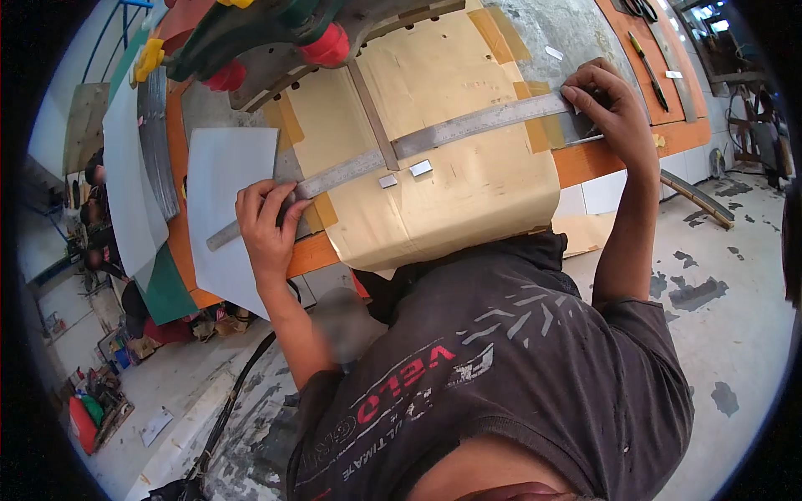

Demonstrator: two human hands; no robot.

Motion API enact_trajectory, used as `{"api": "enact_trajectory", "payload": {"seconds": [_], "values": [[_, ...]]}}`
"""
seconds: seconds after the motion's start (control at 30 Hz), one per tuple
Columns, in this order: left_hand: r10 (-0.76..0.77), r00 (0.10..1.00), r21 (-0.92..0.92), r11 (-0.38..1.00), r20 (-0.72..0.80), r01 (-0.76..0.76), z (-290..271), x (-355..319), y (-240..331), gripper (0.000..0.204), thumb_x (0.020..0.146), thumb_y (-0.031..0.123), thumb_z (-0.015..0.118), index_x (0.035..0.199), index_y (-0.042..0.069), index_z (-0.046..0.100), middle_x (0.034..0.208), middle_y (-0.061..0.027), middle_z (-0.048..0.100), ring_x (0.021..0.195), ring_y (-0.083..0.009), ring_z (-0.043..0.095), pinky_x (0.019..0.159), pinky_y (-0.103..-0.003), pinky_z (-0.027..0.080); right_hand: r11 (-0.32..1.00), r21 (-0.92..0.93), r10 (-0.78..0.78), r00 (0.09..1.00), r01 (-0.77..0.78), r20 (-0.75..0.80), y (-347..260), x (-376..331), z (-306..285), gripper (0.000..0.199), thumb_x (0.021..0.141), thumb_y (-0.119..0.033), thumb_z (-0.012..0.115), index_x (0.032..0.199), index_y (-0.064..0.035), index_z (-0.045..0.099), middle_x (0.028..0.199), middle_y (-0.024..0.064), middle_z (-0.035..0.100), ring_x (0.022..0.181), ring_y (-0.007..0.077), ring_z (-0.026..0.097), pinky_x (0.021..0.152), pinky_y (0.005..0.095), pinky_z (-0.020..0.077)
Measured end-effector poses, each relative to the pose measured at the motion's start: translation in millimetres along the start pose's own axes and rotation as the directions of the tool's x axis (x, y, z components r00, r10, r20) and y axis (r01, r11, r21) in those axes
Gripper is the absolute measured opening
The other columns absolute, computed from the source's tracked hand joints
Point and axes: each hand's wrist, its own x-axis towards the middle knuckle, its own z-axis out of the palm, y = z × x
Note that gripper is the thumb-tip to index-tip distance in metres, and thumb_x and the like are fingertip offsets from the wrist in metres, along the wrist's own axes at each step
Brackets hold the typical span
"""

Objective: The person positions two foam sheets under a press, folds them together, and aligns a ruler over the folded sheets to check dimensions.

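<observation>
A person in a dark printed shirt fills the lower centre of the frame, leaning over a table point(585, 163) with an orange edge. Both bare hands press a long steel ruler point(434, 138) that runs diagonally from left of centre up to the upper right, lying across a sheet of tan cardboard point(468, 192) taped to the table.

The left hand point(269, 225), left of centre, pins the ruler's lower end with fingertips bent down, the grip narrow and flat on the metal. The right hand point(608, 104), at upper right, clamps the other end, fingers curled over the ruler.

The likely trouble is slipping: the ruler looks bowed between two hands set far apart, so uneven pressure could pivot it off its line. The cardboard overhangs the table edge and curls down, so weight there could crease it or pull the tape point(543, 125). Two small metal pieces point(405, 174) lie loose just below the ruler and could be knocked off.

A white sheet of paper point(221, 209) lies beside the left hand. Further back, at upper centre, a green machine part with red knobs point(326, 46) sits on the table, and a pen point(650, 71) lies at upper right. The concrete floor point(735, 275) is stained, with clutter at lower left.
</observation>
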Motion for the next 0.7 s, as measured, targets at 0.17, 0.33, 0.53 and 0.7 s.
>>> {"api": "enact_trajectory", "payload": {"seconds": [0.17,0.33,0.53,0.7], "values": [[0.012,1.0,0.009,1.0,-0.008,-0.012,0.3,-1.7,-1.8,0.03,0.085,0.025,0.08,0.106,0.005,0.072,0.102,-0.0108,0.062,0.098,-0.0318,0.057,0.087,-0.043,0.048,1.0,-0.025,-0.012,1.0,0.012,-0.005,-1.4,-1.0,0.9,0.018,0.096,-0.018,0.073,0.1,-0.0006,0.072,0.101,0.0042,0.064,0.095,0.0157,0.063,0.085,0.0303,0.0497],[0.011,1.0,0.003,1.0,-0.017,-0.011,1.0,-1.4,-1.4,0.032,0.083,0.027,0.081,0.105,0.005,0.073,0.1,-0.01,0.062,0.097,-0.0309,0.057,0.087,-0.043,0.048,0.999,-0.03,-0.031,1.0,0.031,-0.002,2.3,-1.2,0.5,0.019,0.095,-0.018,0.074,0.101,-0.0008,0.073,0.101,0.0045,0.064,0.095,0.0159,0.064,0.086,0.0305,0.05],[0.001,1.0,-0.002,1.0,-0.002,-0.001,0.4,0.3,-0.3,0.03,0.085,0.025,0.08,0.106,0.004,0.073,0.102,-0.011,0.062,0.099,-0.0315,0.057,0.086,-0.042,0.048,1.0,-0.016,-0.023,1.0,0.023,-0.018,1.9,0.1,2.3,0.017,0.095,-0.017,0.074,0.1,-0.001,0.073,0.1,0.0046,0.064,0.094,0.0162,0.064,0.086,0.0314,0.0507],[0.008,1.0,-0.01,1.0,-0.024,-0.008,-0.4,3.8,0.4,0.029,0.085,0.023,0.08,0.106,0.004,0.072,0.103,-0.0118,0.061,0.099,-0.0321,0.057,0.087,-0.042,0.048,0.998,-0.01,-0.056,0.998,0.056,-0.022,0.6,2.4,-1.4,0.016,0.095,-0.016,0.073,0.099,-0.0005,0.072,0.096,0.0049,0.063,0.092,0.0161,0.062,0.083,0.0315,0.049]]}}
